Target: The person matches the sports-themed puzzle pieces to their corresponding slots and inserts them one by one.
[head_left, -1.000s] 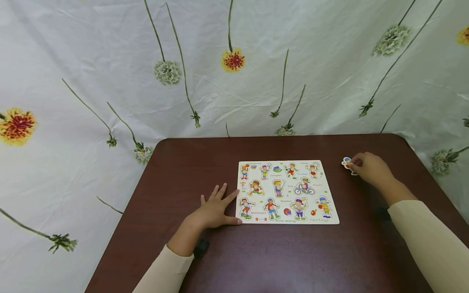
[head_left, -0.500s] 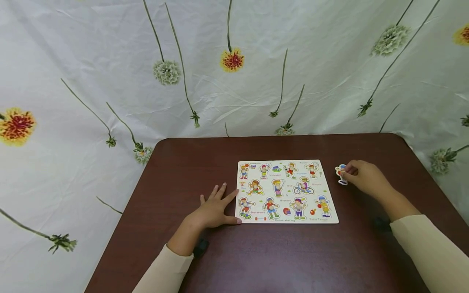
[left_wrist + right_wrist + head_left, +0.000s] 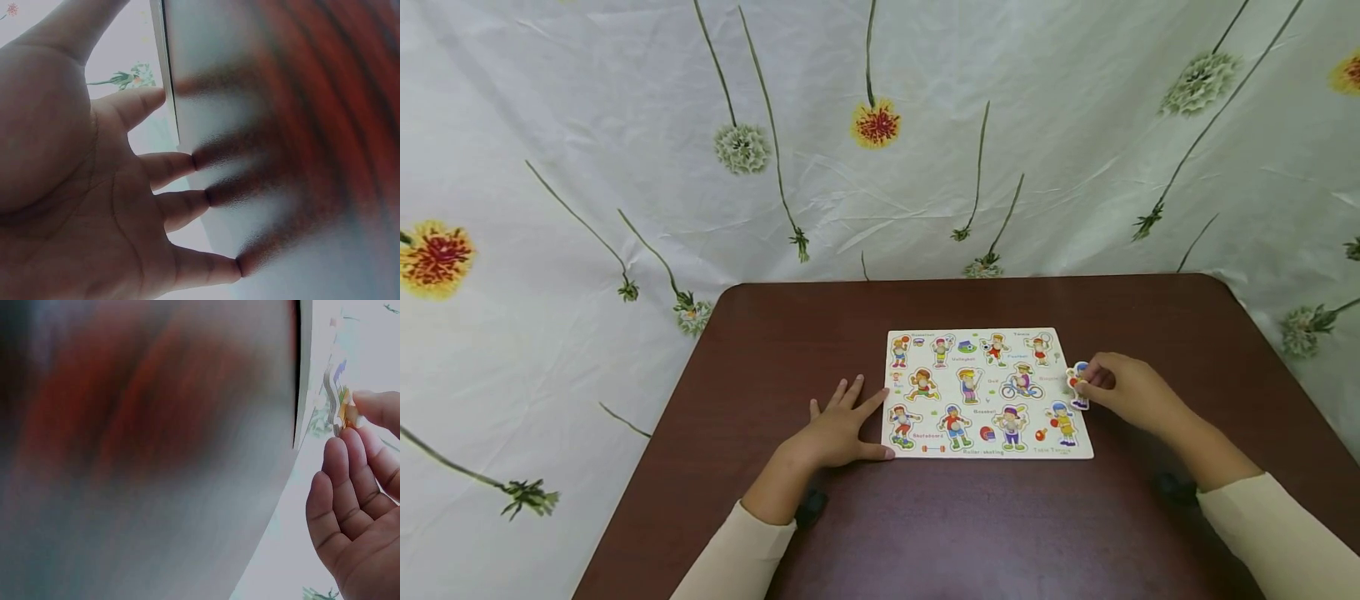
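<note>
A white puzzle board (image 3: pixel 949 393) printed with sports figures lies on the table. My left hand (image 3: pixel 841 429) rests on the table at the board's left side, fingers spread and straight. The thumb and index fingertips reach the board's left edge. In the left wrist view, the left palm (image 3: pixel 119 187) shows with nothing in it. My right hand (image 3: pixel 1138 393) pinches a small puzzle piece (image 3: pixel 1078 386), a figure with a blue cap, which overlaps the board's right edge. In the right wrist view, thumb and fingertips hold the puzzle piece (image 3: pixel 342 403) by a small knob on its face.
The dark reddish-brown table (image 3: pixel 970 533) has rounded far corners. Behind it hangs a white cloth (image 3: pixel 1075 167) printed with flowers. Dark wrist devices show under both wrists.
My right hand has brought the puzzle piece from the table's far right toward the viewer and leftward, to the board's right edge. The left hand and board have stayed put.
</note>
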A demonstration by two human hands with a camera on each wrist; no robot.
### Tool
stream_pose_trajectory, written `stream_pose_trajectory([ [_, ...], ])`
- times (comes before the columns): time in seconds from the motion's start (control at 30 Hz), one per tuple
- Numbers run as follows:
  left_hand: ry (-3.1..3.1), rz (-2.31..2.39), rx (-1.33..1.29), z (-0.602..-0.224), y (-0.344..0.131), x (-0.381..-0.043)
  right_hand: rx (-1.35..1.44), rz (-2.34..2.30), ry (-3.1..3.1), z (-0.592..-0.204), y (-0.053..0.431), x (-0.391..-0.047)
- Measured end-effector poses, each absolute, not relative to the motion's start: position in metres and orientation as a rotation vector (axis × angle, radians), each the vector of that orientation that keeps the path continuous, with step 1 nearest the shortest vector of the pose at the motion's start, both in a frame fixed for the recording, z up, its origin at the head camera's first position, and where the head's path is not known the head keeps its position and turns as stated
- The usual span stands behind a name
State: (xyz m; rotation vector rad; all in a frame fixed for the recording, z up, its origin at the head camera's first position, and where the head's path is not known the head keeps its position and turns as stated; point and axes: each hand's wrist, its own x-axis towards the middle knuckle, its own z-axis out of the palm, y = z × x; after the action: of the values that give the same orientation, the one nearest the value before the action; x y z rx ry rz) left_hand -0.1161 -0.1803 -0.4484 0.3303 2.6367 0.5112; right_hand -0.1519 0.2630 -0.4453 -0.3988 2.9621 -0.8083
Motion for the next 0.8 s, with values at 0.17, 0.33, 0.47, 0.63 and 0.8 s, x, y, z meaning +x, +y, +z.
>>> stream_pose_trajectory([
  [0.17,2.636,0.514,0.324,-0.448,-0.181,-0.116,-0.478,-0.851,2.922,-0.447,0.257,-0.143],
  [0.33,2.634,0.515,0.322,-0.447,-0.181,-0.116,-0.544,-0.880,2.852,-0.449,0.252,-0.136],
  [0.47,2.632,0.504,0.321,-0.448,-0.181,-0.117,-0.580,-0.886,2.834,-0.451,0.249,-0.133],
  [0.63,2.631,0.504,0.326,-0.448,-0.181,-0.117,-0.611,-0.914,2.792,-0.453,0.246,-0.131],
  [0.8,2.630,0.505,0.330,-0.446,-0.180,-0.117,-0.600,-0.895,2.745,-0.454,0.244,-0.130],
])
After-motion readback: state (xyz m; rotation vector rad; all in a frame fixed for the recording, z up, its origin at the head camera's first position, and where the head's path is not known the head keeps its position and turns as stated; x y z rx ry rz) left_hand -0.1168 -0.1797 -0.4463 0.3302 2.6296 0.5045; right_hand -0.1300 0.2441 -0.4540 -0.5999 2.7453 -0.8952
